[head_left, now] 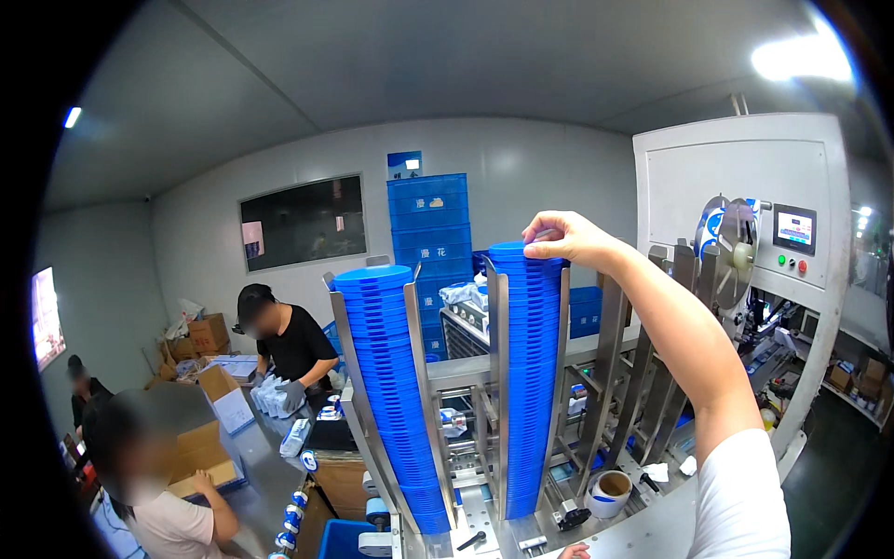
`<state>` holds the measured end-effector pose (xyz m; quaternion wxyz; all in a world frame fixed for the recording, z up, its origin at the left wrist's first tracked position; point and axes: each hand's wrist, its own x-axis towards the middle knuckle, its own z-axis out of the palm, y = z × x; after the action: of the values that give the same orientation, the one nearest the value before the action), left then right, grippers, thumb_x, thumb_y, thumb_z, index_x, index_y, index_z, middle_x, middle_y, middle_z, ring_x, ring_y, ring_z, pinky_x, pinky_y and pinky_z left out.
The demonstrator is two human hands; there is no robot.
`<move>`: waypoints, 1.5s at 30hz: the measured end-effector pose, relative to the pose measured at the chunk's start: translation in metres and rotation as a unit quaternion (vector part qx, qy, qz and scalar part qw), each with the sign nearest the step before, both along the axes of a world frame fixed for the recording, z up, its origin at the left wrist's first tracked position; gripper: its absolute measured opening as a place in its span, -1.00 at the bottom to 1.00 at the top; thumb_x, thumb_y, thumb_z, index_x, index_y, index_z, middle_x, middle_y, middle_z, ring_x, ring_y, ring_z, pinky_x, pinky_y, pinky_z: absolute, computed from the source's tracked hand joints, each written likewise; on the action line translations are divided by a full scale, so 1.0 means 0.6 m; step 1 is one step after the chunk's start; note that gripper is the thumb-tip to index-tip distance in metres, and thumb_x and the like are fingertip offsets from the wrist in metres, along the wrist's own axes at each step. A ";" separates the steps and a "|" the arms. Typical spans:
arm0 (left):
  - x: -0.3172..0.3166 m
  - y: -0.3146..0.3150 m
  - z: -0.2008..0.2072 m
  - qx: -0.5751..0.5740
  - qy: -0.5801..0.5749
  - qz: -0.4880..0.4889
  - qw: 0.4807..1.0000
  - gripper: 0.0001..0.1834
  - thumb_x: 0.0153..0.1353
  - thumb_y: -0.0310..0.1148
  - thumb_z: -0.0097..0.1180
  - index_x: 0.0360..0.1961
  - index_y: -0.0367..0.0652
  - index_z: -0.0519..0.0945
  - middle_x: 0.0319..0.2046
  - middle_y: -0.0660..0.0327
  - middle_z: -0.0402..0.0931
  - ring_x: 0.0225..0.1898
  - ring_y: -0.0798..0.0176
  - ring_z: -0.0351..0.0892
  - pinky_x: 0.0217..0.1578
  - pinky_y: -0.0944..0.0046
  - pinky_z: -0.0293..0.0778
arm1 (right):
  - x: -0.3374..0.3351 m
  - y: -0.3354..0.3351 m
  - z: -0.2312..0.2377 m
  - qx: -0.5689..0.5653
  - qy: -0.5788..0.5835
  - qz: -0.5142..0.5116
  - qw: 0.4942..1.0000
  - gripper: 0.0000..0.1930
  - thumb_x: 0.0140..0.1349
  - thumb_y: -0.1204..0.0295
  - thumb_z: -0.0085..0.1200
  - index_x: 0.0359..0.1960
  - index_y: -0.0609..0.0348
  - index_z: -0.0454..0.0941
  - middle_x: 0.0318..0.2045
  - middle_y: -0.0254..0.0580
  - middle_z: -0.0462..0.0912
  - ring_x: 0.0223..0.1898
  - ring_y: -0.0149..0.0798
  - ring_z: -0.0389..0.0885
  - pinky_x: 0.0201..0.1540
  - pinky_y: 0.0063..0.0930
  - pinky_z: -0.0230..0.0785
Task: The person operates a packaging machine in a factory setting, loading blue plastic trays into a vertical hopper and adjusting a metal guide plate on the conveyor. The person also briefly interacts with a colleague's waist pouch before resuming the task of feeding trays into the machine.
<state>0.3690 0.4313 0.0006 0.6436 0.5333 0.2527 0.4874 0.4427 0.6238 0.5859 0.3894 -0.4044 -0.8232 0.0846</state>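
Two tall stacks of blue round plastic lids stand upright between metal guide rails: a left stack (386, 373) and a right stack (533, 373). My right hand (568, 238) reaches across from the right, fingers bent and thumb pressed on the rim of the top blue lid (507, 249) of the right stack. How many lids it grips cannot be made out. Just a few fingertips of my left hand (575, 552) show at the bottom edge, below the right stack; what they hold or touch is hidden.
More metal guide rails (610, 373) and a white tape roll (610, 492) lie right of the stacks. A machine cabinet (736, 149) with a control screen (794, 229) stands far right. Blue crates (430, 224) rise behind. Co-workers handle packages and cartons (200, 452) at the left table.
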 end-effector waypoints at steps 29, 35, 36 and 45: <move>-0.010 -0.019 0.088 0.107 0.150 0.090 0.979 -0.62 0.03 -0.44 0.16 -0.06 -0.03 0.47 -0.55 0.20 0.45 -0.58 0.26 0.40 -0.52 0.23 0.36 | -0.370 -0.049 -0.108 0.372 -0.227 -0.202 0.877 -0.18 0.07 -0.36 -0.22 0.25 -0.11 0.25 0.07 -0.10 0.40 0.20 -0.05 0.30 0.25 0.45 -0.47; -0.017 -0.032 0.117 0.097 0.195 0.128 0.968 -0.68 0.08 -0.40 0.11 -0.09 -0.06 0.47 -0.62 0.10 0.41 -0.64 0.14 0.38 -0.54 0.17 0.35 | -0.363 -0.045 -0.113 0.488 -0.199 -0.157 0.835 -0.08 0.00 -0.43 -0.21 0.35 -0.24 0.04 0.27 0.00 0.09 0.35 0.05 -0.09 0.22 0.49 -0.60; -0.018 -0.033 0.115 0.103 0.195 0.129 0.967 -0.68 0.08 -0.39 0.11 -0.09 -0.06 0.47 -0.62 0.10 0.41 -0.64 0.14 0.39 -0.54 0.16 0.35 | -0.364 -0.043 -0.121 0.505 -0.186 -0.158 0.828 -0.04 -0.02 -0.45 -0.21 0.38 -0.26 -0.03 0.34 0.03 -0.03 0.41 0.09 -0.23 0.21 0.49 -0.63; -0.019 -0.011 0.102 0.126 0.211 0.137 0.960 -0.63 0.07 -0.37 0.09 -0.06 -0.18 0.44 -0.57 0.01 0.49 -0.55 0.07 0.51 -0.47 0.12 0.43 | -0.377 -0.071 -0.387 0.337 -0.212 -0.129 0.909 0.05 -0.03 -0.27 0.05 0.37 0.11 -0.08 0.39 0.17 -0.33 0.36 0.37 -0.53 0.12 0.62 -0.45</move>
<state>0.3578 0.4245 0.0621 0.4303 0.6608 0.3902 0.4753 0.2167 0.5814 0.3534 0.3266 -0.3602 -0.8067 -0.3359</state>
